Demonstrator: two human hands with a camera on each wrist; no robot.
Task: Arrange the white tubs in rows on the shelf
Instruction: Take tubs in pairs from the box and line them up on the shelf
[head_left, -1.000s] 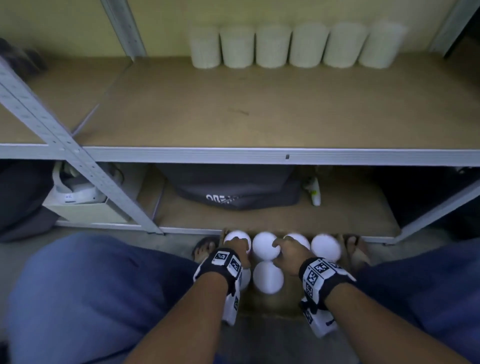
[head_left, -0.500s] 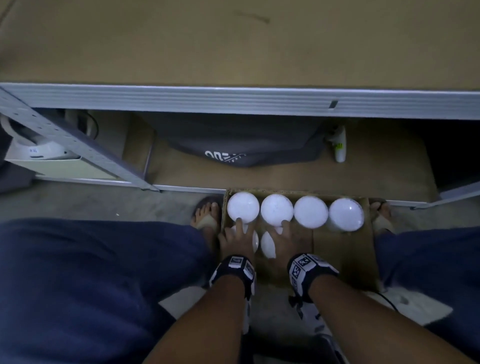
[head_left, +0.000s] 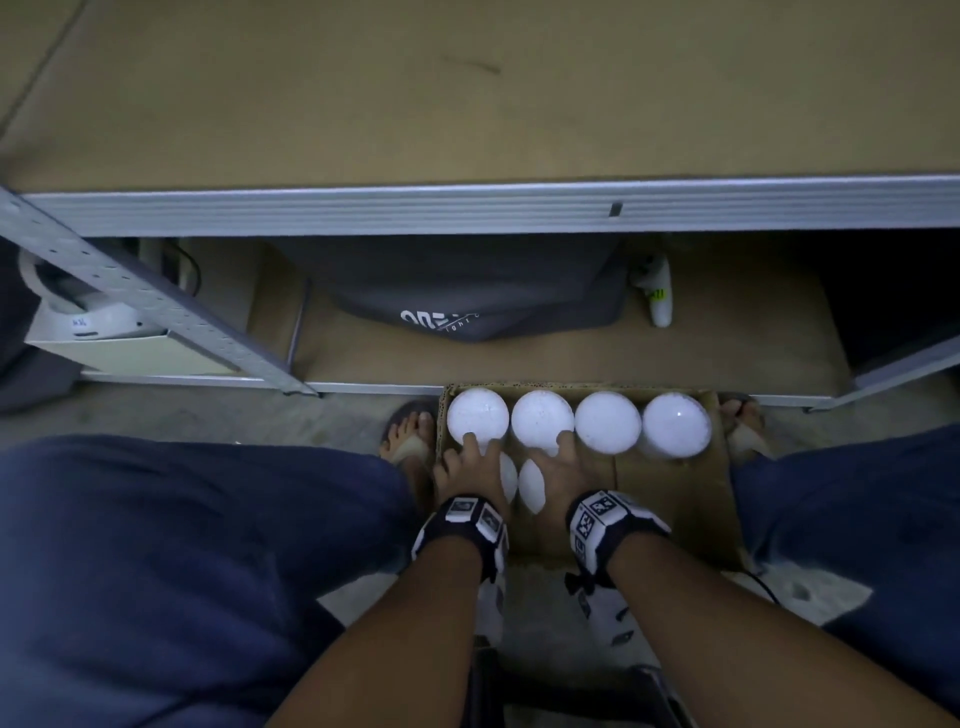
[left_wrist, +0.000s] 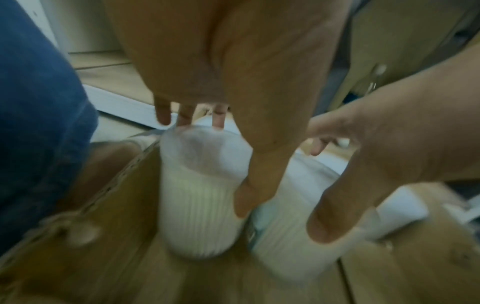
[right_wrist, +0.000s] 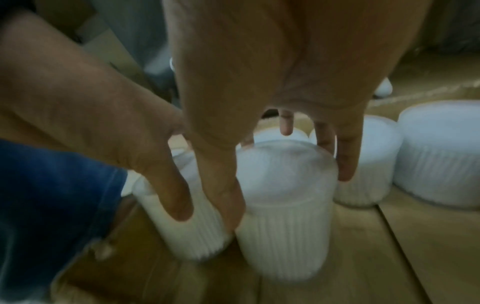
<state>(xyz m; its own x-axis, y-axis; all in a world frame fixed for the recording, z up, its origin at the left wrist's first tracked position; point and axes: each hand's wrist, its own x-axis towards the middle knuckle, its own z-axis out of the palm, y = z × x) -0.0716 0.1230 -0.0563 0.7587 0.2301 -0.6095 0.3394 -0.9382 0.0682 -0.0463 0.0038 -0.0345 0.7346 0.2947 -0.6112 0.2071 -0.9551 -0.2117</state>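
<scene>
**Tubs at pick-up – none seen placed on visible shelf**

Six white tubs (head_left: 608, 428) are seen in the cardboard box (head_left: 675, 493) on the floor. One near tub is clasped by each hand – left hand (head_left: 470, 467), right hand (head_left: 563, 467). The visible shelf (head_left: 467, 104) board is bare; placement remains.

I see dark blue trousers (head_left: 171, 561) on both legs, bare forearms, and open sandals (head_left: 410, 441) on the feet. Each wrist wears a black strap band with white square tags printed in black coded patterns: the left band (head_left: 467, 519) and the right band (head_left: 602, 519), with white camera housings hanging beneath them.
</scene>
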